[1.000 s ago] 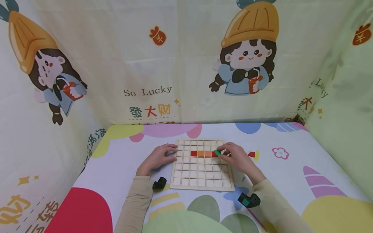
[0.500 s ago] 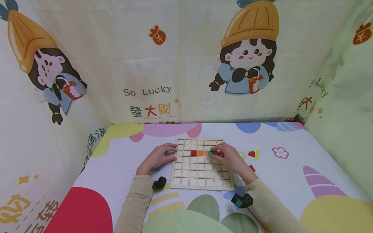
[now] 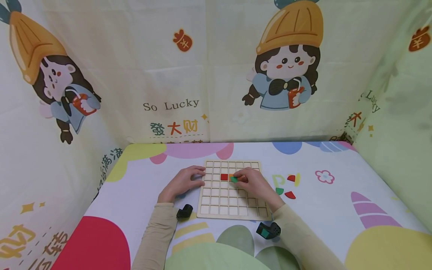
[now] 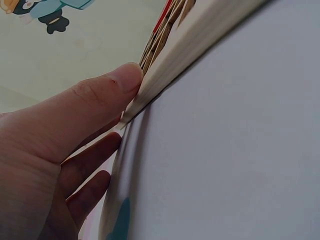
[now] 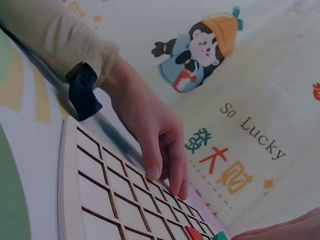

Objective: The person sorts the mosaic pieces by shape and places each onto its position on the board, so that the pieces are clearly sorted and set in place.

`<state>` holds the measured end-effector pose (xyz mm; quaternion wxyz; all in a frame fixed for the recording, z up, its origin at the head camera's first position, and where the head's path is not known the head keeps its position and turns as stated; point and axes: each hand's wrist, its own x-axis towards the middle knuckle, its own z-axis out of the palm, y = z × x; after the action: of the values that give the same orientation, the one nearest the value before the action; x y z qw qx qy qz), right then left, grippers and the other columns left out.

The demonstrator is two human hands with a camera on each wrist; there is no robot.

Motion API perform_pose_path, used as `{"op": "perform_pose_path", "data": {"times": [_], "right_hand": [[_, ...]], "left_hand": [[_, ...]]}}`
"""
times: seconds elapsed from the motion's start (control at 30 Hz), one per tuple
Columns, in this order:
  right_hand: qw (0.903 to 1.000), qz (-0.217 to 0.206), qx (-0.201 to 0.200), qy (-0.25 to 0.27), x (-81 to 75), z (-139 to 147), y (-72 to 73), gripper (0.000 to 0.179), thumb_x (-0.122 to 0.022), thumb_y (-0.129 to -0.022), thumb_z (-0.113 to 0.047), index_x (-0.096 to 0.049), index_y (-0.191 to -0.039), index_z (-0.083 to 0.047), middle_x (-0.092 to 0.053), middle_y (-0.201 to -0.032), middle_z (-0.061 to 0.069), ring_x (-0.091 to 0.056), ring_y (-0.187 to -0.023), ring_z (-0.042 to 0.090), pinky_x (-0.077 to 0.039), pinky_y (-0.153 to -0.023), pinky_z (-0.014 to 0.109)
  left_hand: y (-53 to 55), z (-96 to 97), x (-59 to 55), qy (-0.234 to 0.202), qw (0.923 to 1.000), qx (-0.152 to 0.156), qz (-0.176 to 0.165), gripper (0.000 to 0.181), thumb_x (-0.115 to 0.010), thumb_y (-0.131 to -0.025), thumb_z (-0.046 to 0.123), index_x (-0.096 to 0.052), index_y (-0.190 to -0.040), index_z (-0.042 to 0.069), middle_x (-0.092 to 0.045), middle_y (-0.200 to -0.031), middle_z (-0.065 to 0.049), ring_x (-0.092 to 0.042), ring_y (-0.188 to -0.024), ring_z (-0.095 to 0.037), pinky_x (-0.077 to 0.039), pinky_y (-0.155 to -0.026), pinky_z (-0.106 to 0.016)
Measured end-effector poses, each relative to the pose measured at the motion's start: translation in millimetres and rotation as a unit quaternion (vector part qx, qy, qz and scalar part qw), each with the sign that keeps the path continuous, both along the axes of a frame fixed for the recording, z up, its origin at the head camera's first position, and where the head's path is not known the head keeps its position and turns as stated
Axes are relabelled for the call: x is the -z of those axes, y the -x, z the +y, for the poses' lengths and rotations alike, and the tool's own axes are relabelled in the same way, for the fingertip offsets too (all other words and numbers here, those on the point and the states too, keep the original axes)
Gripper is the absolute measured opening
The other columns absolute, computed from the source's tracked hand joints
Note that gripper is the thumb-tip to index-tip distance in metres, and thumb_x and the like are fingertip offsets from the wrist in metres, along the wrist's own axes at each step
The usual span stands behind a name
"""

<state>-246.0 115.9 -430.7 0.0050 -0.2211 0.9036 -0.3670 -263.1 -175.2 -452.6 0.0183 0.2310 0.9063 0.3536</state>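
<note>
Moving left, the right hand (image 3: 252,182) is apparently pinching one green piece (image 3: 234,180) mid-frame; the spread left hand (image 3: 183,182) is touching one gridded board (image 3: 224,201).

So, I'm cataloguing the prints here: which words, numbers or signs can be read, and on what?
"So Lucky": back fabric wall
"發大财": same wall
"¥": printed red pouches, back and right walls
"满满": left fabric wall
"Lucky", "大": right fabric wall, skewed
Remaining characters: too cropped or slanted to read
Grid board: no visible text
</note>
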Motion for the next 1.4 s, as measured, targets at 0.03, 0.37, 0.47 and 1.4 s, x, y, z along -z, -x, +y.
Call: {"op": "perform_pose_path", "data": {"times": [0.03,0.37,0.47,1.4], "right_hand": [[1.0000,-0.003,0.000,0.003,0.5,-1.7,0.3,0.025,-0.074,-0.087,-0.009,-0.073,-0.111,-0.006,-0.066,-0.108,0.007,-0.064,-0.085,0.015,-0.056,-0.079,0.033],[0.9999,-0.001,0.000,-0.015,3.8,-20.5,0.4,0.019,-0.076,-0.085,-0.010,-0.076,-0.104,-0.009,-0.065,-0.096,0.000,-0.056,-0.084,0.013,-0.052,-0.074,0.030],[0.9998,0.000,-0.007,-0.018,4.8,-25.5,-1.3,0.017,-0.075,-0.086,-0.010,-0.076,-0.103,-0.009,-0.064,-0.093,-0.001,-0.056,-0.082,0.011,-0.052,-0.073,0.029],[0.9994,0.015,0.010,-0.028,14.0,-33.3,-5.1,0.018,-0.076,-0.086,-0.014,-0.076,-0.103,-0.009,-0.059,-0.088,-0.002,-0.053,-0.077,0.010,-0.050,-0.069,0.026]], "left_hand": [[0.3,-0.1,0.1,0.000,1.0000,0.000,0.001,0.038,-0.077,-0.086,0.020,-0.069,-0.120,0.004,-0.058,-0.137,-0.004,-0.047,-0.132,-0.026,-0.036,-0.112,-0.044],[0.3,0.9,-1.1,0.003,1.0000,0.000,-0.001,0.038,-0.077,-0.085,0.020,-0.070,-0.120,0.004,-0.058,-0.136,-0.005,-0.047,-0.132,-0.025,-0.035,-0.112,-0.043],[-0.3,0.8,-1.0,0.006,1.0000,0.000,-0.002,0.038,-0.077,-0.086,0.021,-0.070,-0.120,0.005,-0.058,-0.136,-0.004,-0.047,-0.132,-0.025,-0.036,-0.112,-0.044],[0.8,0.8,1.2,0.004,0.9999,-0.007,-0.007,0.039,-0.077,-0.086,0.022,-0.069,-0.120,0.005,-0.058,-0.137,-0.003,-0.047,-0.132,-0.024,-0.036,-0.112,-0.043]]}}
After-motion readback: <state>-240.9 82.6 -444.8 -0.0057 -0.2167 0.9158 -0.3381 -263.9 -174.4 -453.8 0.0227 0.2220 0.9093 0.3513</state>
